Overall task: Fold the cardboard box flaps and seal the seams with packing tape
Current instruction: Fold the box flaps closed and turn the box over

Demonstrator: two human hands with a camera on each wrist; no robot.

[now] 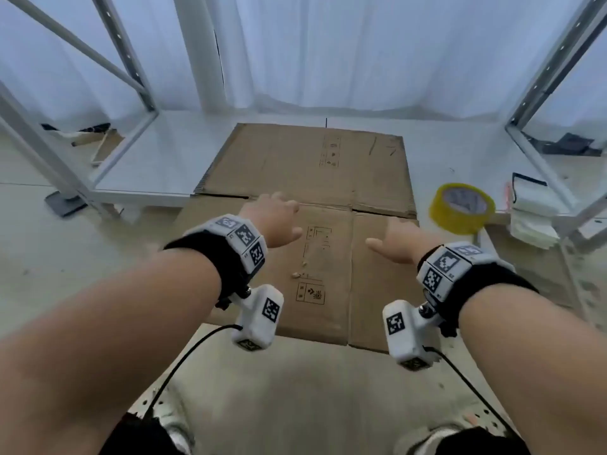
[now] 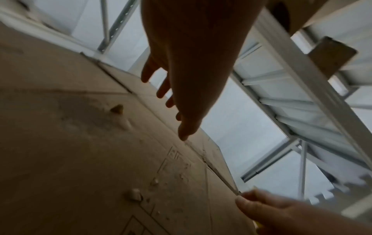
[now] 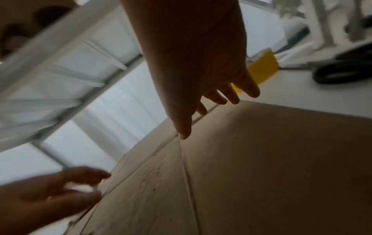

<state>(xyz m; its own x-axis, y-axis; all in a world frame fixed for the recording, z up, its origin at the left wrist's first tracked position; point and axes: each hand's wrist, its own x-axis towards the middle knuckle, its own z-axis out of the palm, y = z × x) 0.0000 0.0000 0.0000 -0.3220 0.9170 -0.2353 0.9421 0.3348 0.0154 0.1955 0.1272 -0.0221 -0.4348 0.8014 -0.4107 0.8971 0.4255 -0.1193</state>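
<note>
A flattened brown cardboard box [image 1: 305, 165] lies on the white table, its near panels [image 1: 328, 284] overhanging the front edge toward me. My left hand [image 1: 274, 218] hovers over the middle crease with fingers relaxed and spread, holding nothing. My right hand [image 1: 399, 241] hangs palm-down over the right near panel, thumb pointing left, also holding nothing. In the left wrist view the left hand [image 2: 181, 89] hangs just above the cardboard [image 2: 80, 143]. In the right wrist view the right hand [image 3: 201, 89] does the same over the box [image 3: 261, 159]. A yellow tape roll [image 1: 461, 207] lies right of the box.
A stack of white folded cloths [image 1: 532, 211] sits beyond the tape at the table's right edge. Metal shelf uprights [image 1: 551, 77] frame the table on both sides, with white curtain [image 1: 361, 50] behind. Small crumbs [image 1: 297, 274] lie on the near panel. Black scissors handles [image 3: 346, 68] lie near the tape.
</note>
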